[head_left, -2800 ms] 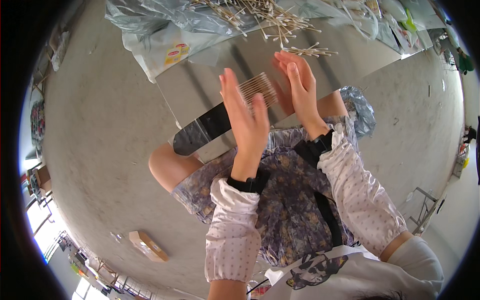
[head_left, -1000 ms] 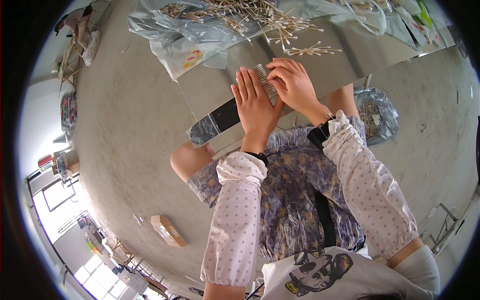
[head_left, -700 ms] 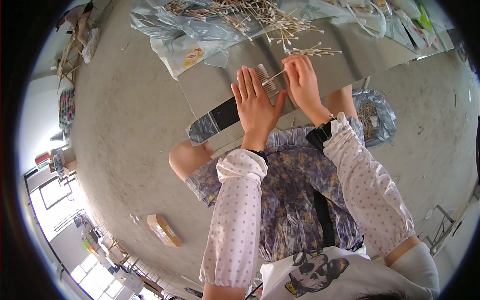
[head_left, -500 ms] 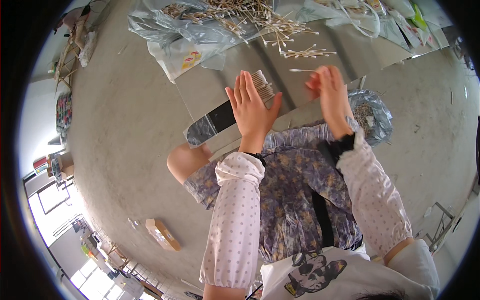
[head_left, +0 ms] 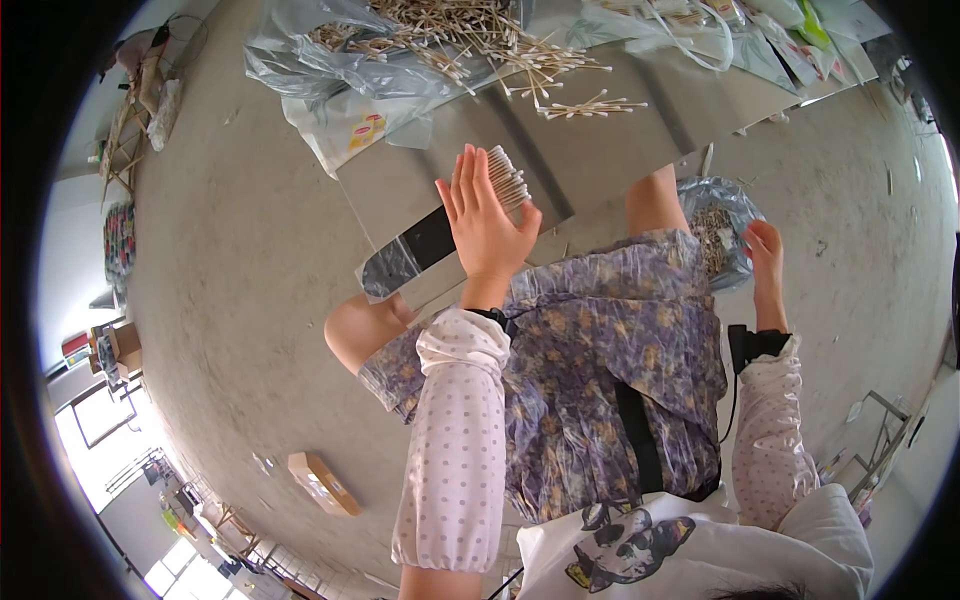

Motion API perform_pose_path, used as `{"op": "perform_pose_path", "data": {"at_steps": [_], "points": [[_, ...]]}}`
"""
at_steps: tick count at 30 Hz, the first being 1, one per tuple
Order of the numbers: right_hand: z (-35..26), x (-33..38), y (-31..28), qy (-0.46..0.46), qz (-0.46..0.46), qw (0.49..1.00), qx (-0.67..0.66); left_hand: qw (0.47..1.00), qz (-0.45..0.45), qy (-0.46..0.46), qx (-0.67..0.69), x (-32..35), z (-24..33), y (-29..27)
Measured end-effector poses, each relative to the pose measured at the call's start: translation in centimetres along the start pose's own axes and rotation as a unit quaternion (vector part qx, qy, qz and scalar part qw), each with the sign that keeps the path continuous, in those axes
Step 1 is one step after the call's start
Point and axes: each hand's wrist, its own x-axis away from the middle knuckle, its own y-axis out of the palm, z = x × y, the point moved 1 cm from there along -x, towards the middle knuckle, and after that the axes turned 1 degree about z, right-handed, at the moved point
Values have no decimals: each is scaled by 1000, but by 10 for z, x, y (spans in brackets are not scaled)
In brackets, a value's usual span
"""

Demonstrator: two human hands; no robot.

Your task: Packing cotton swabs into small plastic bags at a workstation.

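My left hand lies flat with its fingers stretched out and the thumb apart. It rests over a neat row of cotton swabs, whose white tips show past the fingers and thumb. Under and beside it runs a dark strip with a clear plastic end, on the metal tabletop. My right hand is off the table at the right, at the rim of a plastic bag with many swabs inside. Its fingers are curled together, and anything between them is hidden.
A large heap of loose swabs spills from clear plastic at the table's far side. A few swabs lie crossed in front of it. Plastic packages sit at the far right. A cardboard box lies on the floor at the left.
My right hand has moved from above the table, right and down to the bag. The single swab at its fingertips no longer shows on the table. My left hand stays on the row.
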Motion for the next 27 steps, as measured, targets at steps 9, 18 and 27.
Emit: {"op": "perform_pose_path", "data": {"at_steps": [9, 18, 27], "points": [[-160, 70, 170, -220, -236, 942, -97, 998, 35, -1, 54, 14, -8, -8], [-160, 77, 276, -314, -175, 927, -105, 998, 42, -30, 41, 9, -1, -5], [-153, 80, 277, -367, -135, 919, -48, 990, 88, -44, 105, 15, -5, -13]]}}
